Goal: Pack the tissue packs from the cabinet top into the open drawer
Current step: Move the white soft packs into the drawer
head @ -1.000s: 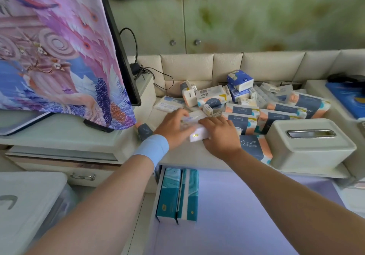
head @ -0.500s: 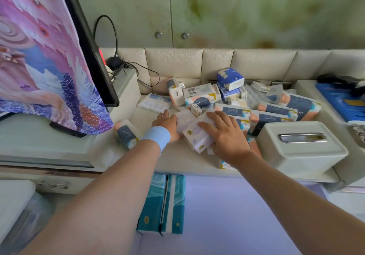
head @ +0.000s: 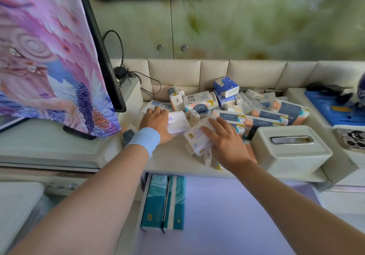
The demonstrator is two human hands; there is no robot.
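A heap of tissue packs [head: 262, 114] in white, blue and orange wrappers covers the cabinet top [head: 167, 162]. My left hand [head: 156, 124], a light blue band on its wrist, grips a white tissue pack [head: 179, 125] at the heap's left edge. My right hand [head: 227, 144] lies with straight fingers on a tilted white pack with blue print [head: 195, 138], several small packs under it. Below, the open drawer [head: 237, 215] has a lilac floor. Two teal packs [head: 164, 201] stand side by side at its left end.
A white tissue box with a metal slot [head: 290, 150] stands right of my right hand. A screen draped in a pink and purple cloth [head: 49, 61] rises at the left, cables [head: 126, 73] behind it. A blue flat item [head: 331, 110] lies far right.
My left hand has moved from beside the printed pack onto the white pack and taken hold of it. My right hand stays on the printed pack. The camera tilted slightly.
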